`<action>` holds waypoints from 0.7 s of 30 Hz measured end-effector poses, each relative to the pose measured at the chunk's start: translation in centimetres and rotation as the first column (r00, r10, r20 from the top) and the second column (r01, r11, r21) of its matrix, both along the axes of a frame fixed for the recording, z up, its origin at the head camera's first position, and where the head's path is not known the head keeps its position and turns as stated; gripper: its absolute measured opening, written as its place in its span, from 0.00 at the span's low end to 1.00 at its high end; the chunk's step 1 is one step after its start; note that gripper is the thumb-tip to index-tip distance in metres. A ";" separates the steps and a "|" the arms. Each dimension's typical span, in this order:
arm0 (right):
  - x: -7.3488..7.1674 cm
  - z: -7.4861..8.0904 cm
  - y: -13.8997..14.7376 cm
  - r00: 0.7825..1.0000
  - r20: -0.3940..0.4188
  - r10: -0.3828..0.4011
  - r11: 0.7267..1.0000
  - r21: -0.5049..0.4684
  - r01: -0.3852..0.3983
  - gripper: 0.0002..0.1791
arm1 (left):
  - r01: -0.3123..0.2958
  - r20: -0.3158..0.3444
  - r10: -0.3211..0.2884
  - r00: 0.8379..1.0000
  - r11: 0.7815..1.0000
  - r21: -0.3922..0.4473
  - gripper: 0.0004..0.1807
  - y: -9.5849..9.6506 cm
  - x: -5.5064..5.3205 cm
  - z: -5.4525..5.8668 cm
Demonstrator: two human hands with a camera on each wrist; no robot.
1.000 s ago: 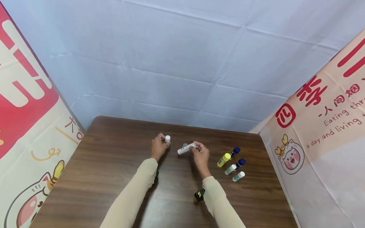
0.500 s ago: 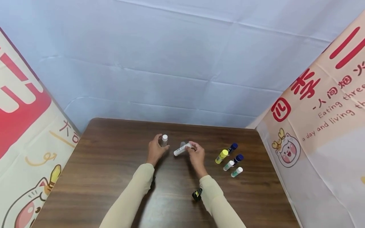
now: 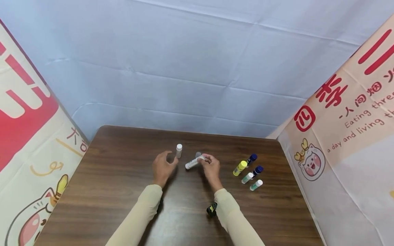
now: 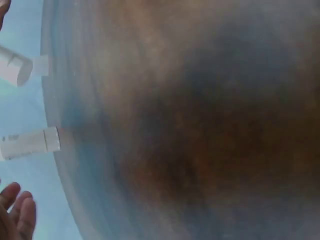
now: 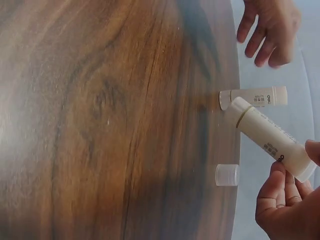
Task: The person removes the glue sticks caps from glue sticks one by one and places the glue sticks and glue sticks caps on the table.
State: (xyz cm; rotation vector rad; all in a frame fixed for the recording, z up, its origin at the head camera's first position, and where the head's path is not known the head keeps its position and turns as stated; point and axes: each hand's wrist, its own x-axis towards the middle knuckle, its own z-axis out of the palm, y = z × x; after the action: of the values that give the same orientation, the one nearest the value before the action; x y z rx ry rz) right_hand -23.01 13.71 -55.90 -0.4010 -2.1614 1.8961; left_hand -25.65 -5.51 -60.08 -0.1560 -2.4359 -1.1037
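Note:
A white glue stick stands upright on the table. My left hand is just left of it, thumb and fingers spread apart around nothing; the right wrist view shows a gap between this hand and the standing stick. My right hand pinches a second white glue stick near one end, tilted, its other end pointing left and down. A small translucent cap stands on the table behind the held stick. In the left wrist view, both the standing stick and the held one appear at the left edge.
To the right of my right hand stands a group of glue sticks: a yellow one, two with dark blue caps, and white-capped green ones. The brown wooden table ends at a pale cloth backdrop.
My left hand has let go of the glue stick, now standing on its own, and drawn back to the left. My right hand has shifted slightly left, still holding its glue stick.

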 end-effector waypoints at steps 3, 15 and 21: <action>0.0 0.2 -0.4 1.000 -0.001 -0.008 1.000 0.005 0.008 0.16 | 0.015 -0.145 -0.023 0.989 0.998 -0.057 0.15 0.6 0.7 0.2; 0.4 0.2 -2.2 1.000 0.016 -0.006 0.998 -0.055 0.007 0.15 | 0.180 -0.180 -0.236 0.955 0.943 -0.279 0.17 3.2 1.5 0.3; 0.5 0.2 -2.8 0.999 0.037 0.001 0.995 -0.104 0.003 0.13 | 0.129 -0.198 -0.191 0.961 0.948 -0.290 0.17 3.5 1.7 0.1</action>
State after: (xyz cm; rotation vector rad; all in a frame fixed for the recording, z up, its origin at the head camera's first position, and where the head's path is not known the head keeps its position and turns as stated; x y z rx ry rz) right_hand -22.53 10.86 -55.74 -0.4601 -2.0908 2.0227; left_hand -23.90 -2.06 -59.94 -0.5480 -2.3897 -0.7573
